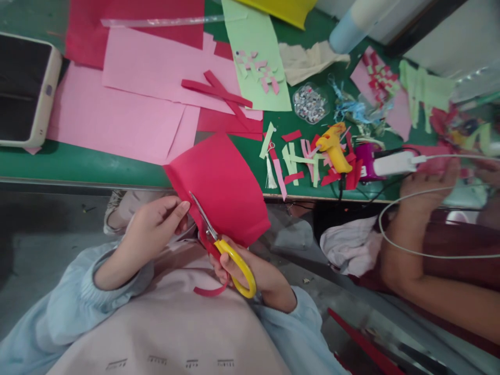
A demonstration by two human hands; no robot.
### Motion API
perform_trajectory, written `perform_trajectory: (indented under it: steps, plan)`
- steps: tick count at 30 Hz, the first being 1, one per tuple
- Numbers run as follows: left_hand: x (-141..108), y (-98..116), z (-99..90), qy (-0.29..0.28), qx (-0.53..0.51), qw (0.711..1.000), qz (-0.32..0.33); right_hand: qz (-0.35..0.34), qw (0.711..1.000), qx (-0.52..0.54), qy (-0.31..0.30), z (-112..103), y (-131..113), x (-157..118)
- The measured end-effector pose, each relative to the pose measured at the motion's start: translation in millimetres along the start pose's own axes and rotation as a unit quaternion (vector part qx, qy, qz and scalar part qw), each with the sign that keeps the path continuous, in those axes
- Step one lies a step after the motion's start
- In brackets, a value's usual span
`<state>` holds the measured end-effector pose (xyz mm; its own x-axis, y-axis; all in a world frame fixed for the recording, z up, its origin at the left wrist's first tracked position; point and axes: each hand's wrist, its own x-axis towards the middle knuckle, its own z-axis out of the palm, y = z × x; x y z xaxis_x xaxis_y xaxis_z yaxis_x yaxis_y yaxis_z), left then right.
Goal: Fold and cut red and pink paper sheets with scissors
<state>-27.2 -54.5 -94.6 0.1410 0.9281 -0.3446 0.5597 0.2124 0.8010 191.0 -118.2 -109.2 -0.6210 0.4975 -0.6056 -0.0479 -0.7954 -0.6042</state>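
A red felt sheet [230, 182] is held over my lap at the table's front edge. My left hand [164, 219] pinches its left edge between thumb and fingers. In my right hand [230, 263] are scissors [240, 265] with yellow handles, gripped by the loops. Their blades lie along the sheet's lower left edge, pointing toward my left hand. A narrow red strip [211, 291] curls down below the scissors, partly cut along that edge. My right fingers are partly hidden behind the handles.
Pink sheets [117, 117] and two crossed red strips [216, 94] lie on the green table [89, 169]. A phone [23, 88] is at left. Rightward are googly eyes [310, 102], a yellow glue gun [335, 148], cut strips [291, 159] and a co-worker's arm [410, 229].
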Motion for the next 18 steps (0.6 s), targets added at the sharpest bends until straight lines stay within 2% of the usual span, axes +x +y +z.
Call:
perform_trajectory:
  steps: [5, 18]
  plan:
    - [0.0, -2.2, 0.5, 0.004, 0.004, 1.0, 0.002, -0.006, 1.0, 0.028, -0.002, -2.8, 3.9, 3.3]
    - [-2.5, -0.6, 0.1, -0.021, -0.031, 0.999, -0.003, -0.01, 0.998, 0.067, 0.019, 5.9, -6.9, 1.9]
